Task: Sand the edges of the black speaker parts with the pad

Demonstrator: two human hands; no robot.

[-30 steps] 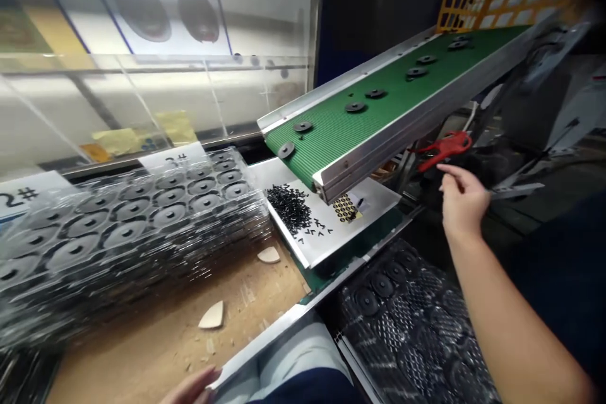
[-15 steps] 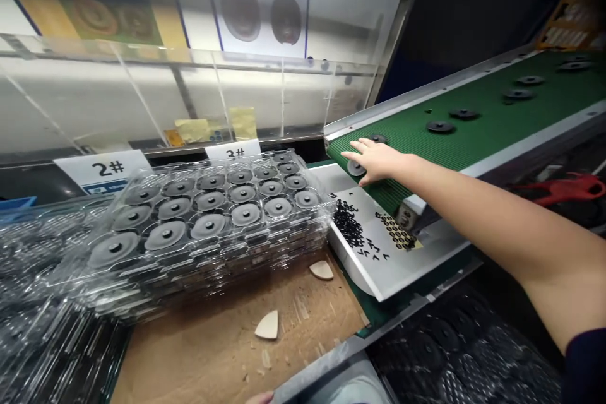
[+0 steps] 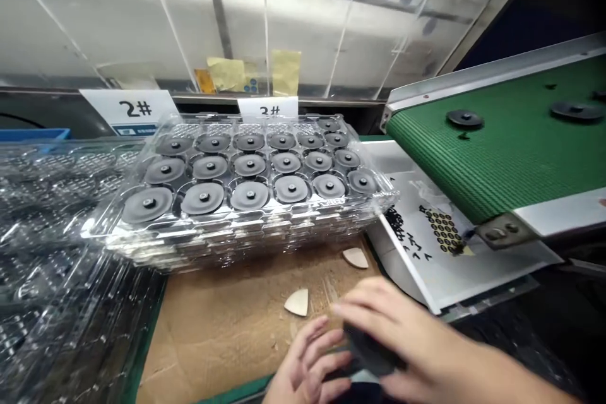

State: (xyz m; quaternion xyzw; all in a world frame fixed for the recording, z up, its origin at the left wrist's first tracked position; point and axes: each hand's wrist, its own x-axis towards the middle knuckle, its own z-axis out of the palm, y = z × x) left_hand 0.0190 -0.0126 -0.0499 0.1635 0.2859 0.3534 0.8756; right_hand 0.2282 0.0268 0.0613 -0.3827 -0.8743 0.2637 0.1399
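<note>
Right fingers (image 3: pixel 369 320) around dark disc (image 3: pixel 369 351), left fingers (image 3: pixel 330 363) curved nearby

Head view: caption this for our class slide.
Right hand holds a black disc, left hand close by, before stacked blister trays.

Discs (image 3: pixel 241 196) in stacked trays (image 3: pixel 227 233), conveyor (image 3: pixel 516 145) to the right

The left hand (image 3: pixel 310 363), at six o'clock, spreads half-curled fingers toward one and two. At five o'clock the right hand (image 3: pixel 409 331), blurred, bends its grip toward ten, knuckles up, bare forearm (image 3: pixel 506 374) running toward four.
</note>
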